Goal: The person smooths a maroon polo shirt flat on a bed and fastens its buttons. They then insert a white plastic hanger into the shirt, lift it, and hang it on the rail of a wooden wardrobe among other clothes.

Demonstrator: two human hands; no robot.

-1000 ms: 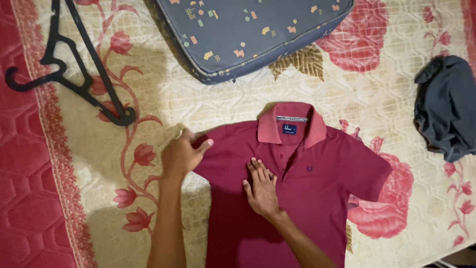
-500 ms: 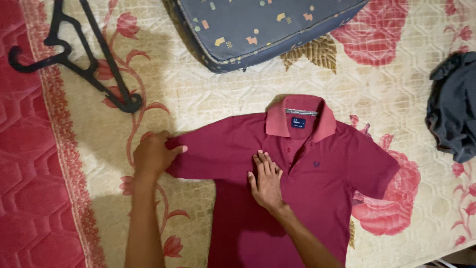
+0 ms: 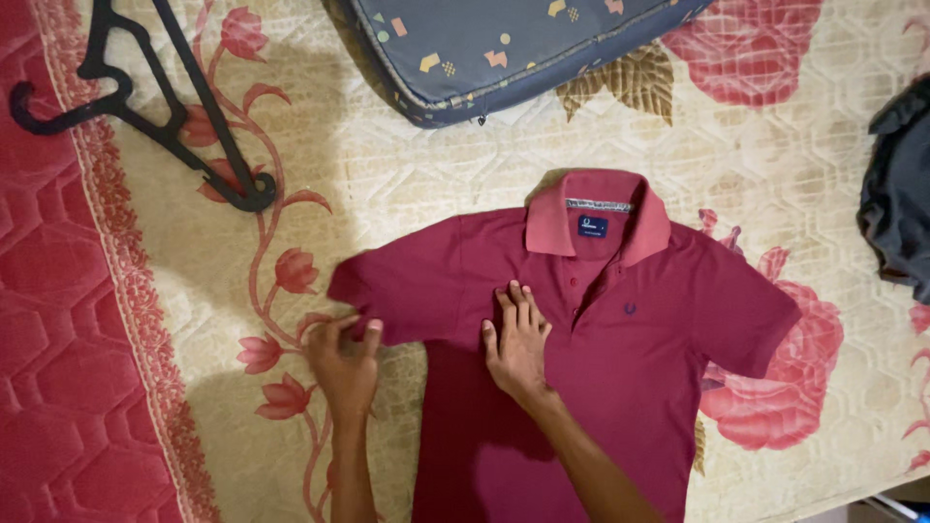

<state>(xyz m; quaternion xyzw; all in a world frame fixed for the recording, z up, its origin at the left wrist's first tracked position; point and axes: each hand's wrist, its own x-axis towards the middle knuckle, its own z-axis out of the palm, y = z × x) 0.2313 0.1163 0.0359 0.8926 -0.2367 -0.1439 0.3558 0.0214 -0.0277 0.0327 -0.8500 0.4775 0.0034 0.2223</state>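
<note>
- Shirt: a maroon polo shirt lies face up and spread flat on the floral quilted bedspread, collar toward the top.
- The left hand pinches the hem of one short sleeve, fingers closed on the cloth.
- The right hand presses flat on the chest, fingers together, gripping nothing.
- Progress: both sleeves are still out and no fold shows, so the shirt appears laid out only.
- Nearby: a black hanger, a patterned grey cushion, and a dark garment.
</note>
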